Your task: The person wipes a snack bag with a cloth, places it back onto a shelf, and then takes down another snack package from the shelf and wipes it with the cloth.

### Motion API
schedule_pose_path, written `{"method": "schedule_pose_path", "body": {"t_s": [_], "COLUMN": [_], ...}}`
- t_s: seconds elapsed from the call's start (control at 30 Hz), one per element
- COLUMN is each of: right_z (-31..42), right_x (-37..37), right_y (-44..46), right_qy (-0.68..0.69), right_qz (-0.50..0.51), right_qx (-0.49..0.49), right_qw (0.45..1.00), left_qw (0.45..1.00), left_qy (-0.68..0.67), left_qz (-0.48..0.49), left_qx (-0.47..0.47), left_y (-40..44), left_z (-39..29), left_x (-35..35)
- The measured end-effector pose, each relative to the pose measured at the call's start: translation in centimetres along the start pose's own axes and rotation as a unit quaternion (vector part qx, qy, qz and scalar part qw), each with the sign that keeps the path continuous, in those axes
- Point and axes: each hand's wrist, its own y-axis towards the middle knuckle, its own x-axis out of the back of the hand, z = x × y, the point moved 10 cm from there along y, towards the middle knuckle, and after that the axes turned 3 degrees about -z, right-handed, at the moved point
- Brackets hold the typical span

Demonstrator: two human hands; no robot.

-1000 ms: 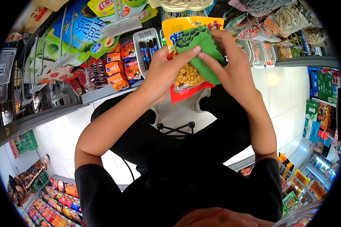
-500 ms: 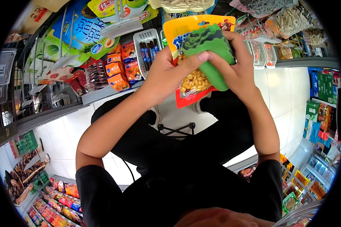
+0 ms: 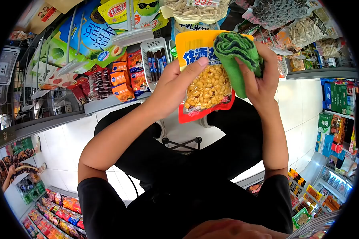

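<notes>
My left hand grips the left edge of a snack packet, thumb across its front. The packet has a yellow top, a clear window showing golden nuts or beans, and a red bottom edge. In my right hand is a folded green cloth with dark green inner folds. The cloth lies against the packet's upper right side, covering part of its print. My right fingers are wrapped around the cloth's right side; whether they also touch the packet is hidden.
A shelf edge runs before me, bearing orange snack packs and a white basket of dark sticks. Hanging bags fill the upper left. A small black folding stand is between my legs. Another person is at far left.
My right hand has drawn the green cloth to the packet's right side, uncovering the print and window. The packet has tilted and shifted slightly down. My left thumb now rests on its front.
</notes>
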Motion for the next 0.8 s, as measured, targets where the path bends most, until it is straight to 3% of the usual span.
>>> {"method": "schedule_pose_path", "body": {"t_s": [0.17,0.27,0.37,0.53,0.8], "right_z": [-0.8,0.4,2.4,2.6,2.9], "right_x": [0.0,0.6,0.4,-0.2,-0.9], "right_y": [0.0,0.0,0.9,0.8,1.2], "right_qy": [0.041,0.124,-0.037,-0.014,-0.11], "right_qz": [-0.028,-0.109,-0.009,-0.012,0.032], "right_qx": [-0.058,0.018,0.105,0.071,0.065], "right_qw": [0.997,0.986,0.994,0.997,0.991], "left_qw": [0.998,0.998,0.999,1.0,1.0], "left_qy": [-0.057,-0.06,-0.046,-0.018,0.008], "left_qz": [-0.001,-0.008,-0.002,0.005,0.003], "left_qx": [0.029,0.025,0.015,-0.014,-0.027], "left_y": [0.2,0.3,0.2,0.2,-0.1], "left_z": [0.5,0.7,0.4,-0.3,-0.6], "left_x": [0.1,0.3,0.2,-0.1,-0.1]}}
